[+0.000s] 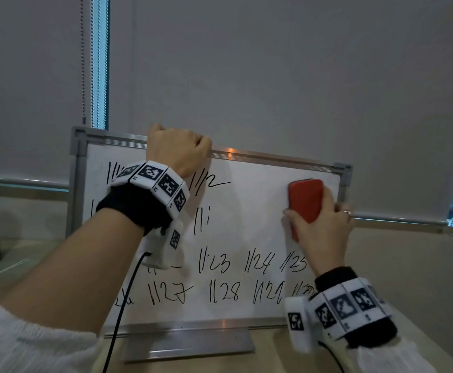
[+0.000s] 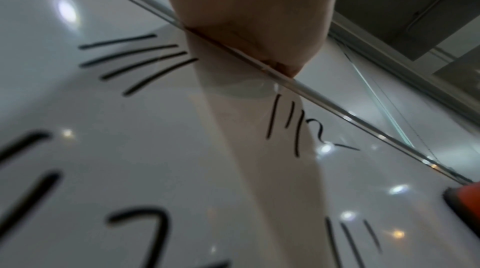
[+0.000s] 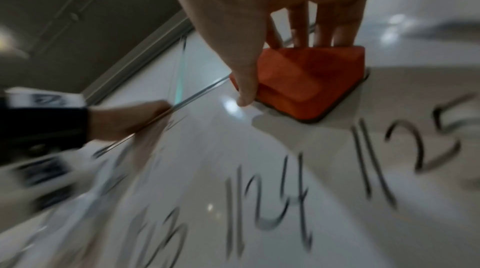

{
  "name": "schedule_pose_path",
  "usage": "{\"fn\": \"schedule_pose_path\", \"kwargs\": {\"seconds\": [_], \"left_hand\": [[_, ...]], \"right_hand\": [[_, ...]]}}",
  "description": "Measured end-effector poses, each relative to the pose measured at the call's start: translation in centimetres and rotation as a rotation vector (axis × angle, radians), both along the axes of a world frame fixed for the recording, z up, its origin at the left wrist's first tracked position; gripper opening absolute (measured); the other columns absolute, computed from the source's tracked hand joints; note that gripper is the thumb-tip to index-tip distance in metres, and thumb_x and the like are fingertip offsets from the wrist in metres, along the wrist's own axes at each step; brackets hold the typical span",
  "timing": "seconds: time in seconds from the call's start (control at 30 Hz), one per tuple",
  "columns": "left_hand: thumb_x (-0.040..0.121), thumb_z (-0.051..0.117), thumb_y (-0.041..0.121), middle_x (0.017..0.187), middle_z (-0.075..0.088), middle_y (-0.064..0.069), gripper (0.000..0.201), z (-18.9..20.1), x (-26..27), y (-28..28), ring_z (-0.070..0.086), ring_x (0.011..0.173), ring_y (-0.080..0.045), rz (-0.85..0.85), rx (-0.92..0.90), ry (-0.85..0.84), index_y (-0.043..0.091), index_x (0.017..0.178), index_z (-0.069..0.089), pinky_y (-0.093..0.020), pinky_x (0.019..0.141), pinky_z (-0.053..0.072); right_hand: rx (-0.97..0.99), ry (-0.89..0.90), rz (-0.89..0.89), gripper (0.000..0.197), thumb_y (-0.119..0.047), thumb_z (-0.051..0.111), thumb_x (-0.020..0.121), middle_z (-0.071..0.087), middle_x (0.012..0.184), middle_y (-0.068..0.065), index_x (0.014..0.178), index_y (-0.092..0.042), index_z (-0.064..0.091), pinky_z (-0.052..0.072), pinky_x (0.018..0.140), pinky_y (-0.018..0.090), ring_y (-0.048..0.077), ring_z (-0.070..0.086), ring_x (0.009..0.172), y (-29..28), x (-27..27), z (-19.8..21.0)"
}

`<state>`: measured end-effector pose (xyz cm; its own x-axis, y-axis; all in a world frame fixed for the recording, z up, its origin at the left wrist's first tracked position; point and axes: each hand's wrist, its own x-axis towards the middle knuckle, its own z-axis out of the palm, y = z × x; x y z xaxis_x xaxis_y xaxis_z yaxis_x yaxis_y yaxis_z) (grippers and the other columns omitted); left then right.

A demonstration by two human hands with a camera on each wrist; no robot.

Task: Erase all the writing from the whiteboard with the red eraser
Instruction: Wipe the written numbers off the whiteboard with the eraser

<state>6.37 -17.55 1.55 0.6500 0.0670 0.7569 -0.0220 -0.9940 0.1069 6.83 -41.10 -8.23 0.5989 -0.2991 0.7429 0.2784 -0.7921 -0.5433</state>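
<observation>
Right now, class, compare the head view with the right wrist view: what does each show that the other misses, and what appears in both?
Only the head view shows the whole whiteboard, its metal base, the bottom row of writing and the window blinds. Only the right wrist view shows the fingers curled over the far edge of the red eraser. Both show the right hand gripping the eraser flat on the board, the left hand holding the top frame, and the 1124 and 1125 marks.
</observation>
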Motion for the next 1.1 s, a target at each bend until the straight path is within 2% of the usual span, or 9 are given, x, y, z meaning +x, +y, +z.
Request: {"fn": "schedule_pose_path", "kwargs": {"seconds": [0.1, 0.17, 0.27, 0.33, 0.5, 0.67, 0.8, 0.97, 1.1], "left_hand": [[0.093, 0.024, 0.030, 0.069, 0.057, -0.004, 0.051, 0.1, 0.0, 0.1, 0.048, 0.068, -0.023, -0.002, 0.001, 0.005, 0.012, 0.081, 0.070, -0.036, 0.093, 0.027], [0.093, 0.024, 0.029, 0.071, 0.058, -0.005, 0.050, 0.1, 0.1, 0.2, 0.050, 0.069, -0.023, -0.010, 0.002, 0.017, 0.010, 0.082, 0.070, -0.036, 0.094, 0.027], [0.093, 0.025, 0.029, 0.072, 0.059, -0.005, 0.050, 0.2, 0.2, 0.3, 0.051, 0.070, -0.024, -0.026, 0.004, 0.021, 0.009, 0.081, 0.069, -0.037, 0.096, 0.028], [0.093, 0.026, 0.029, 0.072, 0.059, -0.005, 0.048, 0.2, 0.1, 0.3, 0.050, 0.070, -0.024, -0.030, -0.006, 0.029, 0.010, 0.079, 0.068, -0.037, 0.096, 0.028], [0.092, 0.026, 0.029, 0.073, 0.057, -0.005, 0.045, 0.3, 0.1, 0.2, 0.049, 0.072, -0.024, -0.031, -0.011, 0.045, 0.014, 0.075, 0.065, -0.038, 0.096, 0.027], [0.092, 0.025, 0.029, 0.072, 0.058, -0.004, 0.046, 0.3, -0.1, 0.1, 0.050, 0.071, -0.024, -0.039, -0.007, 0.032, 0.014, 0.076, 0.065, -0.037, 0.095, 0.027], [0.094, 0.024, 0.029, 0.069, 0.056, -0.003, 0.047, 0.1, -0.5, 0.2, 0.048, 0.067, -0.023, -0.031, 0.009, 0.008, 0.014, 0.074, 0.064, -0.036, 0.094, 0.028], [0.095, 0.024, 0.030, 0.063, 0.052, -0.002, 0.047, 0.1, -0.7, -0.1, 0.048, 0.067, -0.023, -0.022, 0.007, -0.001, 0.016, 0.072, 0.063, -0.036, 0.096, 0.026], [0.094, 0.024, 0.031, 0.060, 0.054, 0.000, 0.051, -0.1, -0.5, 0.0, 0.050, 0.065, -0.022, -0.029, 0.001, -0.008, 0.012, 0.073, 0.066, -0.036, 0.093, 0.026]], "right_hand": [[-0.265, -0.016, 0.064, 0.078, -0.037, 0.073, 0.073, 0.041, 0.113, 0.014, 0.139, -0.021, 0.034, 0.036, 0.085, 0.037, 0.022, 0.033, 0.092, 1.9, -1.1, -1.6], [-0.307, 0.004, 0.102, 0.076, -0.035, 0.074, 0.071, 0.039, 0.106, 0.008, 0.137, -0.023, 0.036, 0.037, 0.083, 0.036, 0.021, 0.032, 0.090, 1.0, -0.7, -1.7], [-0.095, -0.007, 0.093, 0.080, -0.033, 0.079, 0.064, 0.047, 0.105, 0.014, 0.134, -0.023, 0.042, 0.040, 0.089, 0.040, 0.034, 0.047, 0.096, -2.7, 0.8, -1.1], [0.058, 0.023, 0.062, 0.081, -0.033, 0.080, 0.065, 0.046, 0.111, 0.022, 0.135, -0.021, 0.041, 0.037, 0.092, 0.041, 0.040, 0.045, 0.104, -4.0, 1.2, -0.8], [0.085, 0.055, -0.003, 0.080, -0.036, 0.073, 0.073, 0.042, 0.118, 0.025, 0.140, -0.019, 0.033, 0.034, 0.088, 0.040, 0.037, 0.037, 0.108, -0.2, -0.2, -1.0], [-0.343, -0.062, 0.156, 0.076, -0.037, 0.071, 0.074, 0.040, 0.111, 0.012, 0.139, -0.021, 0.034, 0.035, 0.081, 0.038, 0.026, 0.035, 0.097, 7.3, -2.1, -1.6], [-0.503, -0.191, 0.182, 0.074, -0.035, 0.076, 0.066, 0.051, 0.096, 0.015, 0.131, -0.018, 0.045, 0.042, 0.067, 0.040, 0.031, 0.045, 0.082, 6.7, -1.7, -1.1], [-0.031, -0.086, 0.047, 0.080, -0.044, 0.069, 0.074, 0.047, 0.114, 0.025, 0.141, -0.018, 0.033, 0.036, 0.088, 0.044, 0.038, 0.039, 0.104, -2.3, 1.4, -0.4], [-0.122, -0.107, 0.094, 0.077, -0.028, 0.075, 0.073, 0.047, 0.111, 0.025, 0.139, -0.015, 0.036, 0.033, 0.086, 0.043, 0.038, 0.037, 0.102, -4.3, 1.6, -1.4]]}}
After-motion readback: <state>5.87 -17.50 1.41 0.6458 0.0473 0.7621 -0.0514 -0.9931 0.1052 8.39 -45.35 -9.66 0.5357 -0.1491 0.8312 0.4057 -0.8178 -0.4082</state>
